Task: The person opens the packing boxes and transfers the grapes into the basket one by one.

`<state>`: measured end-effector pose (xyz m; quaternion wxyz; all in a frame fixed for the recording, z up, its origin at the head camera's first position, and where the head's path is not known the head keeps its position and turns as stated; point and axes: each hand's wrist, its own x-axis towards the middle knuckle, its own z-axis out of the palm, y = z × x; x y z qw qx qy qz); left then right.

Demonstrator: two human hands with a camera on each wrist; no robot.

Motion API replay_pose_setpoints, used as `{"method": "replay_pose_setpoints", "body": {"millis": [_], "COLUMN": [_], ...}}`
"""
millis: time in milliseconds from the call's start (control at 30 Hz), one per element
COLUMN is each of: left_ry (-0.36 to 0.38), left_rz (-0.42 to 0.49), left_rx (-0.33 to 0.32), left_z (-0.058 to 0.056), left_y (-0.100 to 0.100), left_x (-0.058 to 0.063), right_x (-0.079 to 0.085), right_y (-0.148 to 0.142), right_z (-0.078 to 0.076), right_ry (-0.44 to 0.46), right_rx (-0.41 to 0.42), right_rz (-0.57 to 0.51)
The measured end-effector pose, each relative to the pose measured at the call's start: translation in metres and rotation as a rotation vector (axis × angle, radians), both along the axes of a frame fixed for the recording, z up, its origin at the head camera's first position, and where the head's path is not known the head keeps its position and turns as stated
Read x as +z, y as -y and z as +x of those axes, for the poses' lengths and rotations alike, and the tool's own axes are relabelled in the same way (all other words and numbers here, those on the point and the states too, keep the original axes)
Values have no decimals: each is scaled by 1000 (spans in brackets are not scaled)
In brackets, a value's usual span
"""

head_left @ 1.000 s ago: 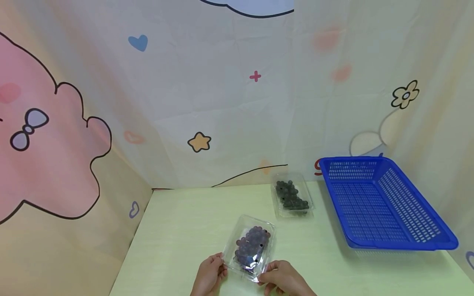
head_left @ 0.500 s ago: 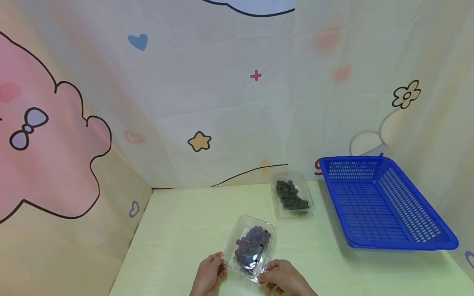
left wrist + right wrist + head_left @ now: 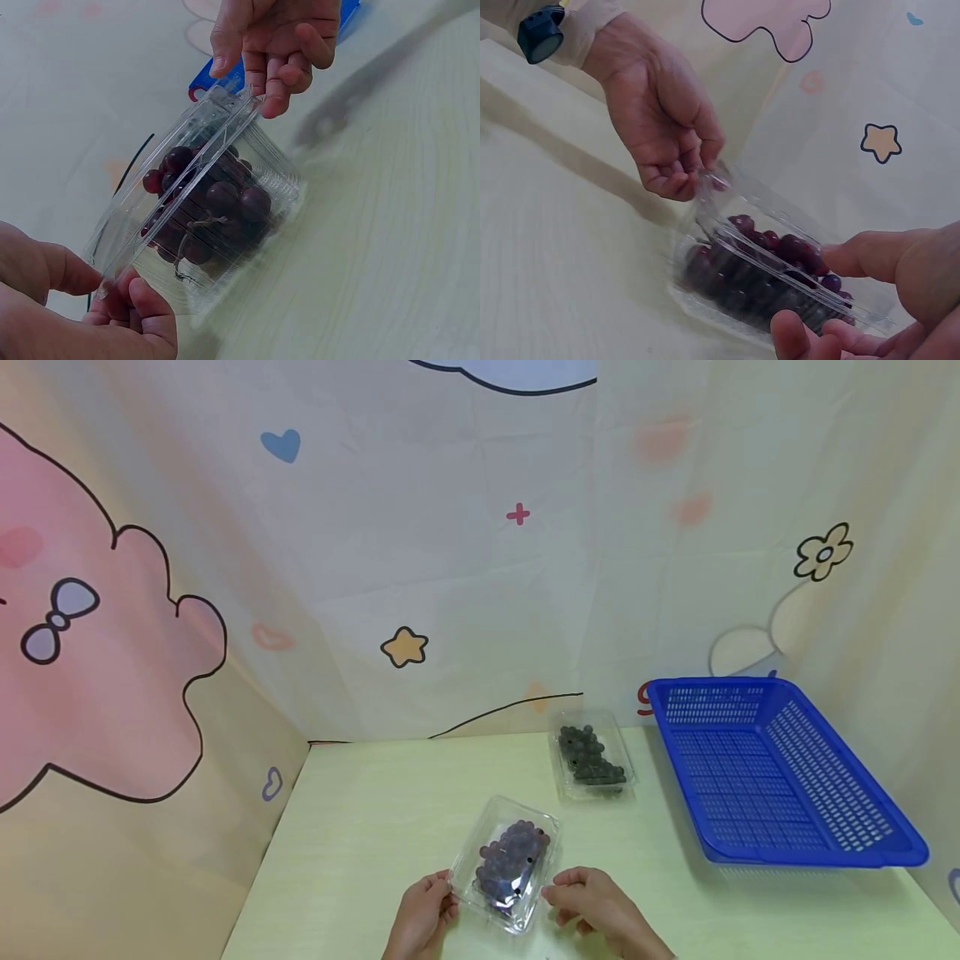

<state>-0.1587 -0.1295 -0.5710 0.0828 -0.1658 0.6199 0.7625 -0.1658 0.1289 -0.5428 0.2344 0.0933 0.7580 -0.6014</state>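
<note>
A clear plastic clamshell box (image 3: 491,822) with dark red grapes (image 3: 512,860) inside stands over the near part of the table. My left hand (image 3: 422,912) pinches its near left corner between thumb and fingers, as the left wrist view (image 3: 127,296) confirms. Beside the box's right edge is my right hand (image 3: 596,902), its thumb and fingers apart and loosely bent. In the right wrist view the right thumb (image 3: 870,255) shows in front of the box; whether it touches the plastic I cannot tell.
A second clear clamshell box (image 3: 617,743) with dark grapes (image 3: 588,756) sits farther back on the table (image 3: 360,810). To its right is a blue perforated plastic basket (image 3: 810,760). A printed curtain (image 3: 450,568) hangs behind the table.
My right hand has let go of the box's near right corner and moved slightly right and away from me. The left hand keeps its grip, and the box has barely shifted.
</note>
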Motion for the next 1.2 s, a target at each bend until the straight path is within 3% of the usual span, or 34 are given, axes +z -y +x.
{"method": "replay_pose_setpoints", "body": {"millis": [233,467,1200], "left_ry": [3,-28,-19], "left_rz": [-29,-28,-64], "left_rx": [-17,-44,-56], "left_z": [-2,-2,-6], "left_y": [2,5,11], "left_x": [0,-3,0], "right_x": [4,6,13], "right_y": [-12,-18,-28], "right_z": [-11,-25,-54], "right_ry": [-101,-145,-196], "right_rx": [-66,-120,-117], "right_rz": [12,43,63]}}
